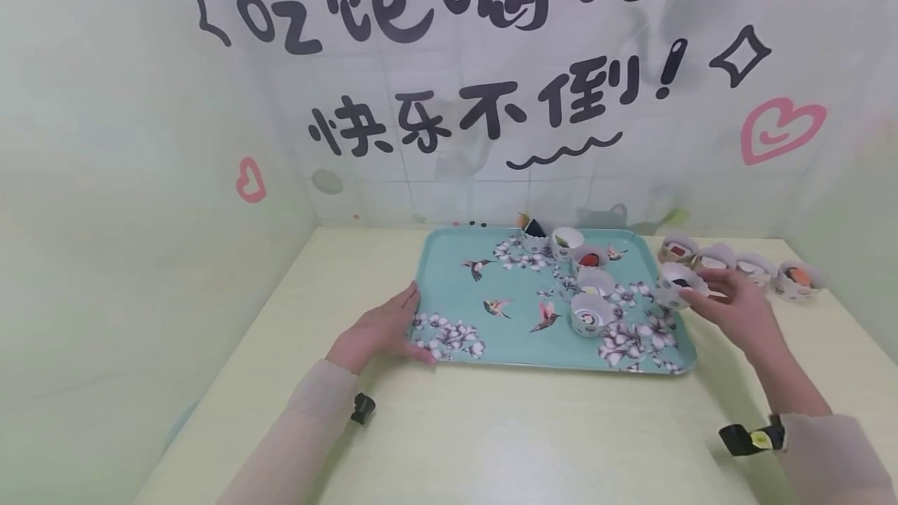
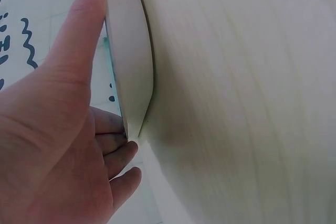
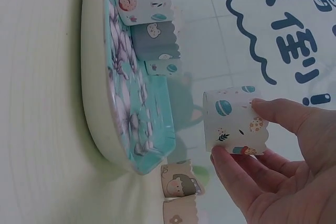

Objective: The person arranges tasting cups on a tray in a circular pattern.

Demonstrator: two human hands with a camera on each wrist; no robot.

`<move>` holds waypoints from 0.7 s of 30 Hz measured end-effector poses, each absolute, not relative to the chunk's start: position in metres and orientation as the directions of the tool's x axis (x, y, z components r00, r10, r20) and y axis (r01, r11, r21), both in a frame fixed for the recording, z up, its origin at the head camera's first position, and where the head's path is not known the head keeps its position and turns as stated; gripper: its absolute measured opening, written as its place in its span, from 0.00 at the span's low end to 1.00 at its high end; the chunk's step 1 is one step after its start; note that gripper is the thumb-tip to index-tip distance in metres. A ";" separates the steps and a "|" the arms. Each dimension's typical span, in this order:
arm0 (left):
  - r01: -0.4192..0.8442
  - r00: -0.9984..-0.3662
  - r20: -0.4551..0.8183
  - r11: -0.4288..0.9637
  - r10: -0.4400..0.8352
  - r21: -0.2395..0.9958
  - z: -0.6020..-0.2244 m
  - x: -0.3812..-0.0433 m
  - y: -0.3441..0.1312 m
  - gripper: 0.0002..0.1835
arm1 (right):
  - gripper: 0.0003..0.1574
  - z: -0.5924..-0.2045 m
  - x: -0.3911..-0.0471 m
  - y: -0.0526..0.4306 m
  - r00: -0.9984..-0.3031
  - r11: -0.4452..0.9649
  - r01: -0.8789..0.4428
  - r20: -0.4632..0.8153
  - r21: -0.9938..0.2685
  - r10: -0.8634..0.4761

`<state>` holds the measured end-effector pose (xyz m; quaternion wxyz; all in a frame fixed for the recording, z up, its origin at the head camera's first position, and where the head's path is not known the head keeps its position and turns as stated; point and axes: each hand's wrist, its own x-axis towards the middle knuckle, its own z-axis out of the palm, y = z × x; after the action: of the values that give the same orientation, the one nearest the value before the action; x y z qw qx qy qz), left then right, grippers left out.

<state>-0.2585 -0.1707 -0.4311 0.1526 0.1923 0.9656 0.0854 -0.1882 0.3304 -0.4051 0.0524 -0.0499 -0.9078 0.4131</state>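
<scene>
A blue-green tray [image 1: 456, 287] with flower and bird prints lies on the table. My left hand [image 1: 382, 330] rests against its front left corner, thumb along the front side and fingers at the left side; the left wrist view shows the hand [image 2: 63, 119] touching the tray's outer wall [image 2: 131, 51]. My right hand [image 1: 737, 306] pinches a white paper baking cup [image 1: 669, 287] between thumb and fingers, above the tray's right edge. In the right wrist view this cup [image 3: 233, 121] has printed sweets and a scalloped rim. A dark piece shows inside it.
Several paper cups with small items inside stand on the tray's right half, the nearest cup [image 1: 589, 314] towards the front. More cups, among them one with an orange item [image 1: 798, 279], line the table right of the tray. A printed curtain [image 1: 435, 162] hangs behind.
</scene>
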 end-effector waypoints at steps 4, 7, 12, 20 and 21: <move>0.347 -0.880 -0.261 0.912 0.398 0.219 -0.431 -0.259 -0.171 0.73 | 0.44 -0.401 -0.184 0.321 -0.991 0.647 0.034 0.056 -0.761 0.118; 0.350 -0.879 -0.260 0.911 0.400 0.216 -0.431 -0.259 -0.171 0.72 | 0.43 -0.399 -0.181 0.315 -0.993 0.643 0.008 0.071 -0.766 0.097; 0.371 -0.871 -0.260 0.906 0.416 0.204 -0.432 -0.260 -0.171 0.72 | 0.38 -0.396 -0.176 0.303 -0.991 0.653 -0.044 0.114 -0.756 0.065; 0.373 -0.873 -0.248 0.903 0.420 0.216 -0.432 -0.260 -0.172 0.73 | 0.37 -0.390 -0.173 0.279 -0.995 0.653 -0.063 0.097 -0.754 0.016; 0.371 -0.873 -0.248 0.902 0.420 0.220 -0.432 -0.260 -0.171 0.73 | 0.37 -0.389 -0.172 0.276 -0.995 0.655 -0.065 0.096 -0.753 0.011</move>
<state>-0.2599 -0.1714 -0.4320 0.1463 0.2051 0.9642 0.0829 -0.1722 0.2756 -0.3890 0.0462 0.0148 -0.9086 0.4149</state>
